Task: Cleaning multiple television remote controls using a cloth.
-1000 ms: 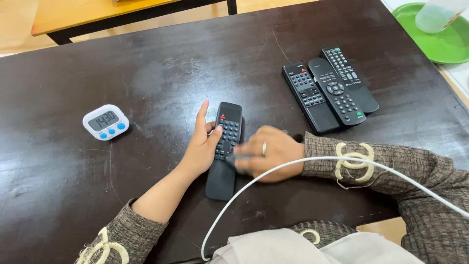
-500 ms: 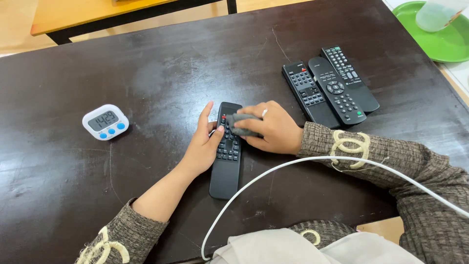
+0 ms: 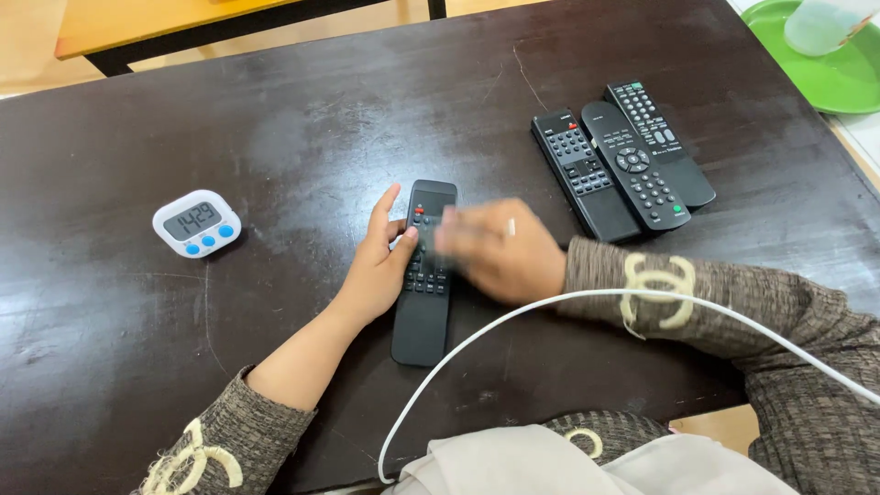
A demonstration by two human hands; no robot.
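A long black remote [image 3: 422,321] lies face up on the dark table [image 3: 275,137]. My left hand [image 3: 374,270] steadies it from its left side, thumb resting on the keypad, fingers stretched along the edge. My right hand [image 3: 509,252] is blurred with motion over the remote's upper half. It presses a small grey cloth [image 3: 449,236] against the buttons. Both sleeves are brown knit with cream trim.
Three more black remotes [image 3: 623,170] lie side by side to the upper right. A small white digital timer [image 3: 196,223] with blue buttons sits at the left. A white cable [image 3: 477,339] arcs over my right forearm. A green tray [image 3: 825,73] with a clear container [image 3: 825,23] stands far right.
My right hand slid with the cloth from the remote's middle up to its top, and is now sweeping across the upper keypad. My left hand has stayed put.
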